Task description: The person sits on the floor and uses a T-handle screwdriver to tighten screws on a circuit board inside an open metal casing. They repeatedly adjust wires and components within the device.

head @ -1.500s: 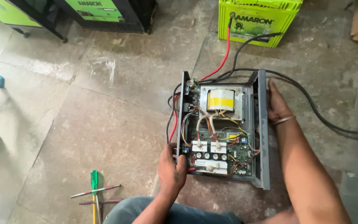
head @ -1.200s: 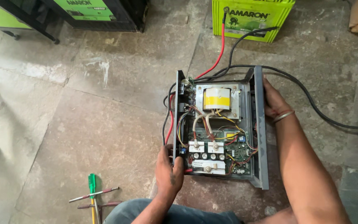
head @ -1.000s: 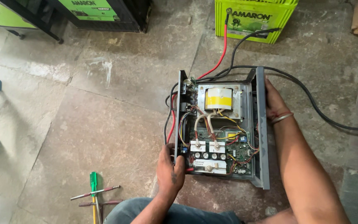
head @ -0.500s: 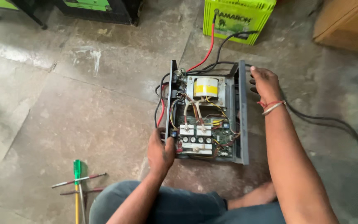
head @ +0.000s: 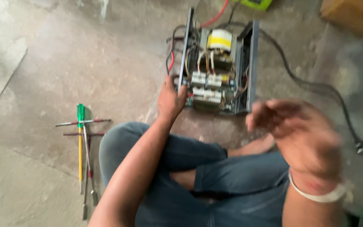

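An opened inverter chassis (head: 252,63) lies on the stone floor in front of my crossed legs, showing a yellow-banded transformer (head: 219,41), white relays and bundled wires. My left hand (head: 169,100) grips the chassis's near left corner. Blurred by motion, my right hand (head: 293,130) hangs in the air near my right knee, off the chassis, fingers loosely spread and holding nothing; a pale band circles its wrist.
Several screwdrivers (head: 81,143), one with a green and yellow handle, lie on the floor to my left. A black cable (head: 316,87) runs from the chassis to a plug (head: 361,147) at right. A red wire (head: 215,17) leads up to a green battery (head: 255,3).
My right hand has left the chassis's right wall and swung back toward my body. The view has tilted down, showing more of my legs. My left hand keeps its grip.
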